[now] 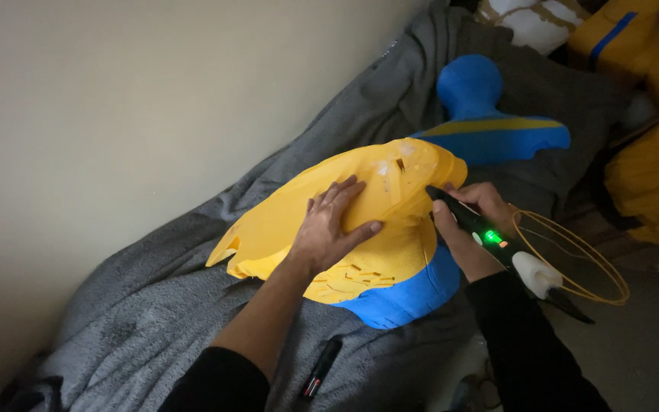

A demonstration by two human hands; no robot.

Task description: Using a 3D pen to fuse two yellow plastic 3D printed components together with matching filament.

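While the left hand [335, 226] lies flat and spread on the large yellow plastic shell with a blue lower band [390, 263], its fingers fan out across the curved upper surface and the palm presses down; it grips nothing. The shell rests on a rumpled grey blanket [154, 305] beside a pale wall [116, 99], with its rough, layered yellow edge facing the person and the blue band at the near right side.

The right hand [473, 221] is closed around a black pen-shaped tool with a green light and a white rear end [490, 235]. The tool's tip meets the shell at its upper right edge, just beside a patch of small cracks and pale marks in the yellow surface. A thin yellow filament [573, 259] loops out in wide rings from the white rear end of the tool, hanging over the floor to the right.

Behind the shell, touching or just beyond its far edge, stands a blue head-shaped plastic form with a yellow stripe across its shoulders [482, 114], also on the blanket. A black marker with a red band [320, 368] lies on the blanket near the left forearm, well apart from both hands. Yellow fabric pieces with blue trim [650, 114] are piled at the upper right. Both forearms wear black sleeves.
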